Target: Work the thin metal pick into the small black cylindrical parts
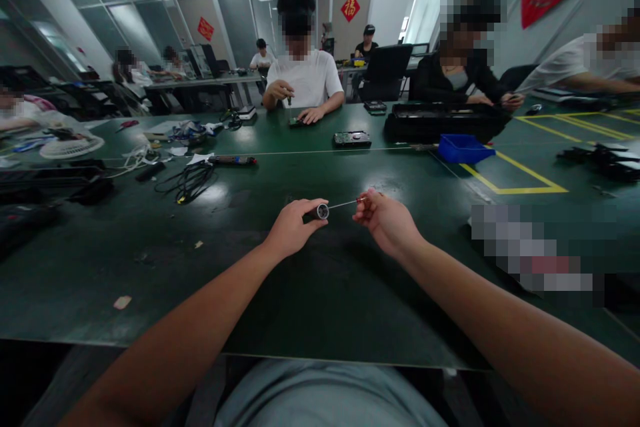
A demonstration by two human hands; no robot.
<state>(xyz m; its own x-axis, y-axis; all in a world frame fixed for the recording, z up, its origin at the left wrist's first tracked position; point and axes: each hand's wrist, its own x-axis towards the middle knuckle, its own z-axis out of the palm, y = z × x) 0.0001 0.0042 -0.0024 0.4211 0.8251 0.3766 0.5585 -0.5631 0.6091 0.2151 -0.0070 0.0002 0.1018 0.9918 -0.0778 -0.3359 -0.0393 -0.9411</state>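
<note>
Spool gripped in left hand; wire running toward 3 o'clock, pinched by right hand fingertips.

I am seated in an electronics assembly workshop: a long green work table marked with yellow tape, co-workers opposite handling small devices, loose cables, a blue parts bin (glass office partitions stand behind).
</note>
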